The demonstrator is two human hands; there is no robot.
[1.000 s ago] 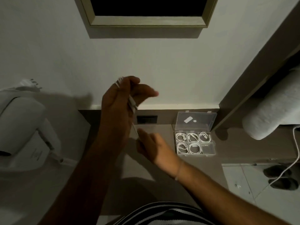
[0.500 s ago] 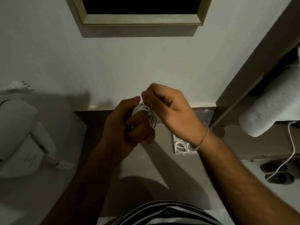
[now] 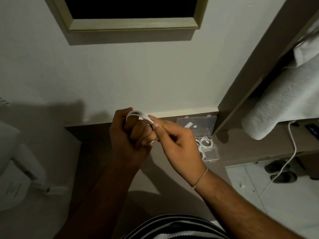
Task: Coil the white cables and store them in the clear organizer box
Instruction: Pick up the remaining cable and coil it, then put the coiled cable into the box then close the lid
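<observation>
Hands: together above the grey-brown desk [image 3: 172,187], both closed on one white cable [image 3: 138,114], held up in front of the pale wall [image 3: 138,75].
Left hand [image 3: 127,140]: curled into a loose fist, cable loops wrapped over the raised fingers, thumb side toward the wall.
Right hand [image 3: 177,145]: pinching the cable between thumb and forefinger at the right side of the coil, touching the left hand's knuckles; thin string bracelet [image 3: 201,178] at the wrist.
White cable: bent in a small arc of two or three strands over the left hand, its lower run hidden between the two hands.
Clear organizer box [image 3: 209,150]: open on the desk to the right of the hands, partly hidden behind the right hand, lid [image 3: 198,125] standing upright against the back ledge.
Box contents: coiled white cables [image 3: 206,142] in the visible compartments; one front-right compartment holding a small clear piece, too dim to tell more.
Right side: rolled white towel [image 3: 279,104] on a shelf, another white cord [image 3: 291,152] hanging down from it toward dark slippers [image 3: 279,171] on the tiled floor.
Left side: white appliance [image 3: 15,166] on the desk edge, blurred in shadow.
Top: dark framed panel [image 3: 131,12] on the wall.
Bottom: striped shirt [image 3: 174,228] at the frame's lower edge.
</observation>
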